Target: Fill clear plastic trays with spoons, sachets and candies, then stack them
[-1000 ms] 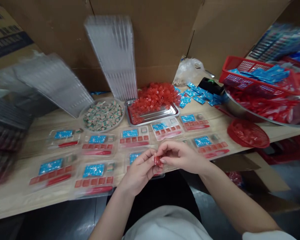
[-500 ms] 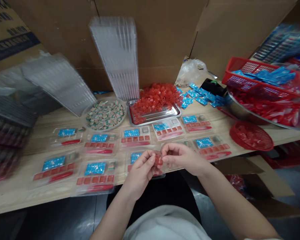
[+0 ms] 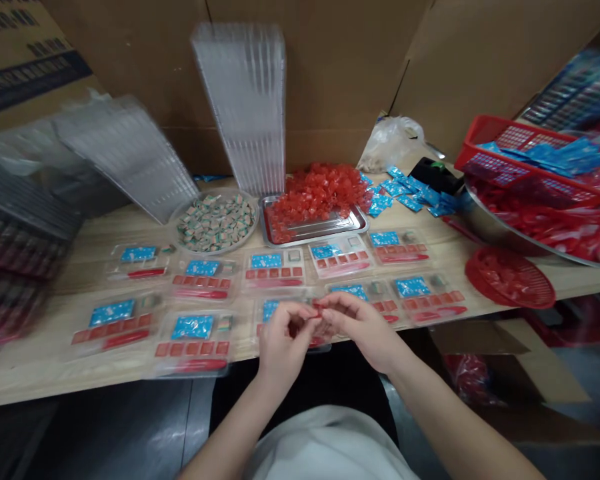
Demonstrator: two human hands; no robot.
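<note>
My left hand (image 3: 281, 341) and my right hand (image 3: 363, 329) meet at the table's near edge, fingers pinched together on small red wrapped pieces (image 3: 318, 310). They hover over a clear blister tray (image 3: 270, 311) with a blue packet in it. Several like trays lie in two rows on the wooden table (image 3: 80, 230), each with a blue packet, red squares and a red stick. A steel tray (image 3: 325, 230) heaped with red wrapped pieces stands behind them.
A clear round dish of green and beige wrapped pieces (image 3: 215, 222) sits left of the steel tray. Stacks of empty clear trays (image 3: 243, 100) lean on cardboard. Blue packets (image 3: 405, 190), a red round basket (image 3: 510, 277) and a red crate (image 3: 525, 160) are at right.
The view has tilted down and left a little. Both hands stay pinched together and have dropped closer to the tray at the table's edge.
</note>
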